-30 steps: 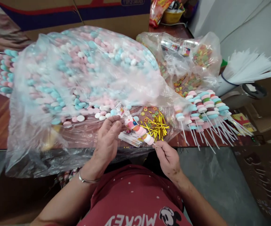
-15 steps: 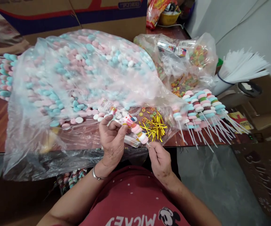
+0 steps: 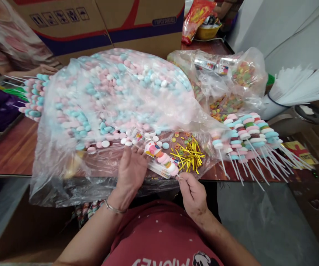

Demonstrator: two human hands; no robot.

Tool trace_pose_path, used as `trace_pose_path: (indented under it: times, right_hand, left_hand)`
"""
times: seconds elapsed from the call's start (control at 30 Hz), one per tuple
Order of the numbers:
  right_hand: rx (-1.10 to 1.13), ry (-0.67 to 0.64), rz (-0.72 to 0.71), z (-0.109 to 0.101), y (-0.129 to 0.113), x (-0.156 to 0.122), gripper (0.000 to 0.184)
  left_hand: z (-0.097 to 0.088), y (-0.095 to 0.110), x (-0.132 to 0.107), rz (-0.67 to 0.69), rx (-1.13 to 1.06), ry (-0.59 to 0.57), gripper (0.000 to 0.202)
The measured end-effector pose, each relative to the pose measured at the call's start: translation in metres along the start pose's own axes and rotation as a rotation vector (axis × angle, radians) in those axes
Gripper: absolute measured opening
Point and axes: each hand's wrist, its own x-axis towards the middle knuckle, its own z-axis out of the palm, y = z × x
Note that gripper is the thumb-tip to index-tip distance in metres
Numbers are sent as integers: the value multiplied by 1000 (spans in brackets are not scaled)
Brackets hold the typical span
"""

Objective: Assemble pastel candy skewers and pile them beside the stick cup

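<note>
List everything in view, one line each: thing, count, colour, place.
candy bag: one, clear with pink, blue and white discs, table centre
ring-candy bag: one, clear with multicoloured rings, back right
finished skewers: a pile, pastel, table right
far skewers: a pile, pastel, table left
gold ties: a heap, gold, beside the right hand
loose rings: several, multicoloured, above the ties
white sticks: a bundle, white, far right
boxes: two, brown with red and blue, back
table: one, reddish wood
held skewer: one, pastel, in a printed clear sleeve, between both hands
left hand: on the sleeve end
right hand: pinching the stick end
</note>
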Motion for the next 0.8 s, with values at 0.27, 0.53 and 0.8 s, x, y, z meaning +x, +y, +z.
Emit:
trace_pose_path:
  times: [0.27, 0.53, 0.8]
  right_hand:
    - [36, -59, 61, 5, 0, -2, 21]
    - [525, -225, 475, 11, -8, -5, 26]
    - [1193, -307, 825, 18, -21, -4, 27]
  left_hand:
    - [31, 12, 24, -140, -214, -5, 28]
    - [41, -5, 20, -108, -125, -173, 32]
    - [30, -11, 26, -164, -27, -173, 36]
